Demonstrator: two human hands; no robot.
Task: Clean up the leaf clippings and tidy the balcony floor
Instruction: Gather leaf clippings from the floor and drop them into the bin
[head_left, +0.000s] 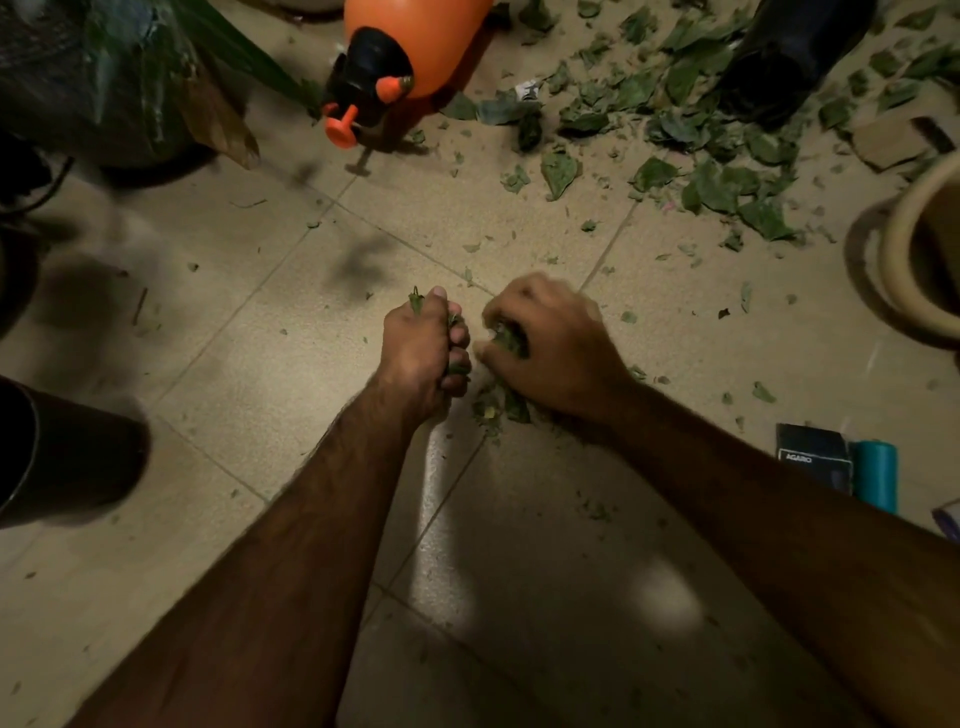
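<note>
The head view shows the left hand (423, 347) with fingers clamped on green leaf clippings (503, 401), the right hand (550, 345) pinching more clippings on the beige tiled floor (260, 364).

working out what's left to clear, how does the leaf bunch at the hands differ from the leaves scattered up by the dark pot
The bunch at the hands is small and crumpled together; the far scatter is much larger and spread loose. The left hand and right hand grip the bunch at the hands; the far scatter lies untouched. Both are green clippings on the tiled floor.
</note>
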